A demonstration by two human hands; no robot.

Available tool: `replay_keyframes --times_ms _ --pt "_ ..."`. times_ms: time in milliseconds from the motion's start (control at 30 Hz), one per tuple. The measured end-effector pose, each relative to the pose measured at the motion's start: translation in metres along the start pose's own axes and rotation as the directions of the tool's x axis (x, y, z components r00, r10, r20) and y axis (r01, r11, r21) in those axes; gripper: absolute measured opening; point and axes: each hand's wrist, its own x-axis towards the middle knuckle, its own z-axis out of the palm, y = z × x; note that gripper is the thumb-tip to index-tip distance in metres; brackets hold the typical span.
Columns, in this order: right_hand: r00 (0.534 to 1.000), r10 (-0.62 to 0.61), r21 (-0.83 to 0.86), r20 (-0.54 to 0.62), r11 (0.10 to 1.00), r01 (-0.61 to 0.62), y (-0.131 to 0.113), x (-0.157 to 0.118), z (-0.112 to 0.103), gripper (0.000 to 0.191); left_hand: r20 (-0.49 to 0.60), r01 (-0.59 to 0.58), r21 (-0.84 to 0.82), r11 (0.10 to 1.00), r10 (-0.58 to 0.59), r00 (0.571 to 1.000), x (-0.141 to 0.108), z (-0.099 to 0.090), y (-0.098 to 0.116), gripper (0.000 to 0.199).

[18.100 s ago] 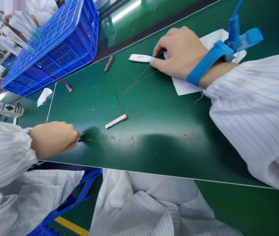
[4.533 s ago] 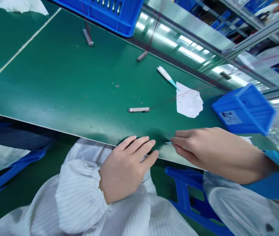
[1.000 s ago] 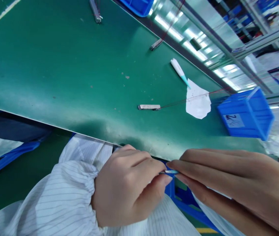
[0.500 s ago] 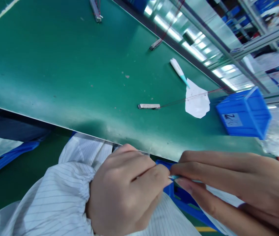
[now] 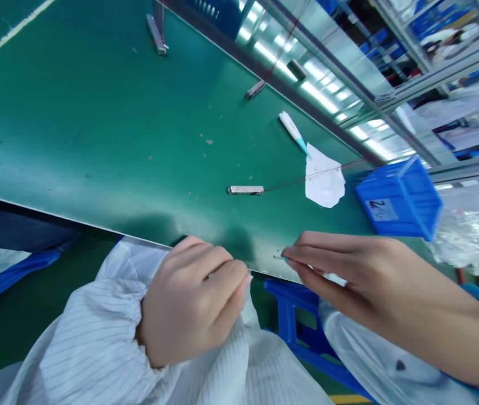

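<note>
My left hand (image 5: 195,298) is closed near the front edge of the green table (image 5: 108,124); whatever its curled fingers hold is hidden. To its right, my right hand (image 5: 349,270) pinches a small thin piece (image 5: 280,257) with a metallic tip and a bit of light blue, pointing left over the table edge. The two hands are apart. Beyond them, a nail clipper (image 5: 245,190) on a red string lies on the table. A white tool with a teal tip (image 5: 293,132) touches a white paper scrap (image 5: 325,179).
A blue bin (image 5: 400,199) with a label stands at the right, beside a clear bag (image 5: 467,230). Two more clippers on red strings, one at the upper left (image 5: 156,35) and one by the rail (image 5: 255,89), lie farther back. Blue stool legs (image 5: 285,320) show below.
My hands have separated: the right moved up and left with the thin piece, the left moved slightly left. The thin piece's tip now shows clear of my left fingers. The view has shifted slightly.
</note>
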Motion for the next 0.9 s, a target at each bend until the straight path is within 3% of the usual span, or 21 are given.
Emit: replay_keyframes --times_ms 133,200,300,400,700,900 --pt "0.998 -0.045 -0.217 0.043 0.975 0.054 0.021 0.001 0.009 0.023 0.043 0.008 0.04 0.999 -0.009 0.999 0.001 -0.001 -0.004 0.021" --pt "0.99 -0.028 -0.298 0.14 0.952 0.069 0.026 0.002 0.01 0.018 0.059 -0.012 0.069 0.998 0.008 0.998 0.002 -0.001 -0.005 0.022" --pt "0.936 0.089 -0.291 0.341 0.957 0.015 0.025 0.007 0.007 0.017 0.079 -0.033 0.096 0.995 0.025 0.997 0.001 0.0 -0.005 0.023" --pt "0.88 0.167 -0.279 0.444 0.959 -0.041 0.02 0.015 0.002 0.018 0.082 -0.035 0.1 0.994 0.027 0.996 0.001 0.0 -0.006 0.024" --pt "0.886 0.139 -0.31 0.442 0.951 0.006 0.019 0.017 0.0 0.014 0.082 -0.036 0.101 0.994 0.028 0.996 0.002 -0.001 -0.006 0.025" --pt "0.923 0.049 -0.289 0.383 0.955 0.069 0.021 0.012 0.005 0.015 0.09 -0.036 0.095 0.995 0.027 0.996 0.002 0.0 -0.007 0.025"
